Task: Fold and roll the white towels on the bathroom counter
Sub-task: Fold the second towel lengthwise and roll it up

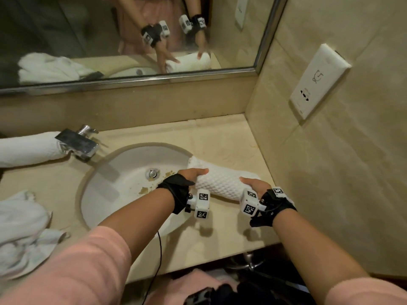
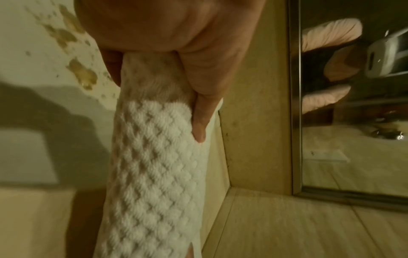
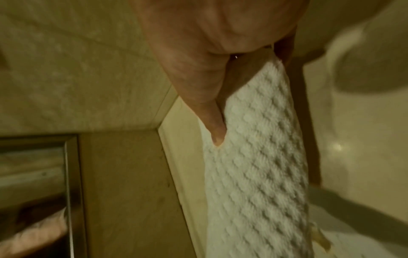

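A rolled white waffle-weave towel (image 1: 220, 181) lies slantwise at the right rim of the sink (image 1: 123, 194), partly over the counter (image 1: 220, 133). My left hand (image 1: 192, 173) grips its left part, thumb on top. My right hand (image 1: 254, 183) grips its right end. In the left wrist view the towel (image 2: 154, 174) runs out from my left hand (image 2: 176, 52), the thumb pressed along its side. The right wrist view shows the same towel (image 3: 260, 165) coming out of my right hand (image 3: 209, 43). The fingers under the roll are hidden.
Another rolled towel (image 1: 26, 148) lies behind the faucet (image 1: 79, 143) at the left. Crumpled white towels (image 1: 22, 227) sit at the counter's front left. The mirror (image 1: 132, 40) hangs behind, and a socket plate (image 1: 317, 82) is on the right wall.
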